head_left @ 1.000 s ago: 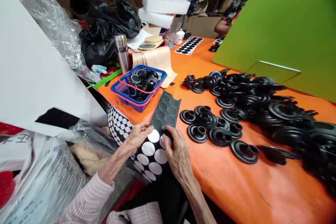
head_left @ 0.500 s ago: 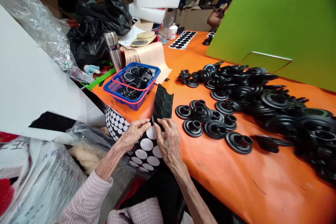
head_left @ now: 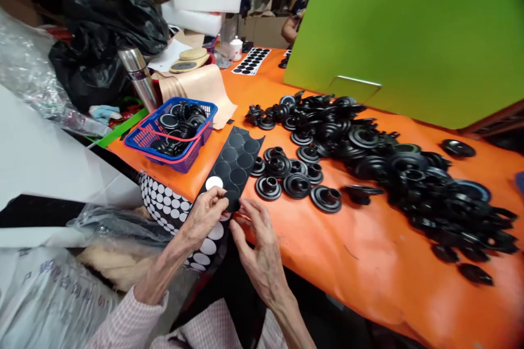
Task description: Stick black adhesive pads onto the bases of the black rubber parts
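Observation:
A black sheet of round stickers [head_left: 241, 144] lies at the table's near edge, its lower part hanging over and showing white circles. One white circle [head_left: 214, 182] shows among the black ones. My left hand [head_left: 207, 212] pinches a black round sticker [head_left: 232, 202] between thumb and fingertips, just above the sheet. On the sticker's right side is my right hand [head_left: 260, 245], thumb and fingers apart, fingertips close to its edge; whether they touch it I cannot tell. Several black round parts with short stems [head_left: 268, 187] stand just right of the sheet.
A blue basket [head_left: 182, 161] with a pink handle holds similar black parts. A large heap of them [head_left: 368, 158] spreads over the orange table [head_left: 327, 262]. A green panel [head_left: 401, 38] rises behind. A steel flask [head_left: 139, 79] stands back left. Another person's arm [head_left: 290, 28] shows beyond.
The sheet, bent up between both hands before, now lies flatter with a white circle exposed. My left hand now holds a black round sticker; my right fingers have spread. The view has shifted right.

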The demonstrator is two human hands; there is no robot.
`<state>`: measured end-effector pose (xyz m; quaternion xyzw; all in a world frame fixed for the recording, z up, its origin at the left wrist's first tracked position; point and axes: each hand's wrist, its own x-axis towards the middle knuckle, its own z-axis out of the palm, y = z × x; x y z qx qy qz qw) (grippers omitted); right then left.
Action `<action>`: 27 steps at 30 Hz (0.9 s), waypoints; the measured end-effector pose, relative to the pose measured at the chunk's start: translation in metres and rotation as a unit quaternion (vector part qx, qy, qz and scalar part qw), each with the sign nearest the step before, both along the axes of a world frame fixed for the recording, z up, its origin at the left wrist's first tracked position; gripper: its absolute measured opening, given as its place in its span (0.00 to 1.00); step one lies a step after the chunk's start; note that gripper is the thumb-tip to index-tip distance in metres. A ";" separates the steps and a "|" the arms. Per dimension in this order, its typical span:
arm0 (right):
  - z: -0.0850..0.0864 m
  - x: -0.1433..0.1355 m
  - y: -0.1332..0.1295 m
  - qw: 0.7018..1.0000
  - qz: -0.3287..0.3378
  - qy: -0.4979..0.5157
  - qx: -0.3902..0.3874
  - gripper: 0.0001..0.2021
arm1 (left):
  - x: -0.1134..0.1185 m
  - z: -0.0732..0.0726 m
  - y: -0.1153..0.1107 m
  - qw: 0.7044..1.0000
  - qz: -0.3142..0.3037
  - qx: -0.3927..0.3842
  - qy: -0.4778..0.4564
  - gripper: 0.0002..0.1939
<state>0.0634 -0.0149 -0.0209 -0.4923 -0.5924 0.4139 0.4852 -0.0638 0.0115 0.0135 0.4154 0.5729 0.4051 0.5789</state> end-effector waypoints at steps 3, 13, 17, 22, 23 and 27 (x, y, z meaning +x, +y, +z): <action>0.001 0.016 0.002 0.984 -0.067 0.107 -0.128 0.13 | 0.014 0.003 0.004 0.996 -0.068 0.017 0.049 0.15; 0.017 0.079 -0.004 0.977 -0.139 0.107 -0.124 0.14 | 0.071 -0.008 0.058 0.875 -0.129 0.260 0.387 0.15; 0.012 0.091 -0.009 0.987 -0.132 0.045 -0.083 0.11 | 0.060 -0.005 0.056 0.973 -0.090 0.147 0.151 0.10; 0.021 0.091 -0.009 0.991 -0.119 0.044 -0.044 0.14 | 0.048 0.010 0.031 0.961 -0.062 -0.084 -0.255 0.15; 0.025 0.090 -0.009 0.989 -0.119 0.067 -0.048 0.16 | 0.047 0.010 0.027 0.952 -0.050 -0.100 -0.285 0.14; 0.033 0.086 -0.008 0.978 -0.101 0.134 -0.126 0.14 | 0.047 0.002 0.017 0.941 -0.039 -0.112 -0.318 0.13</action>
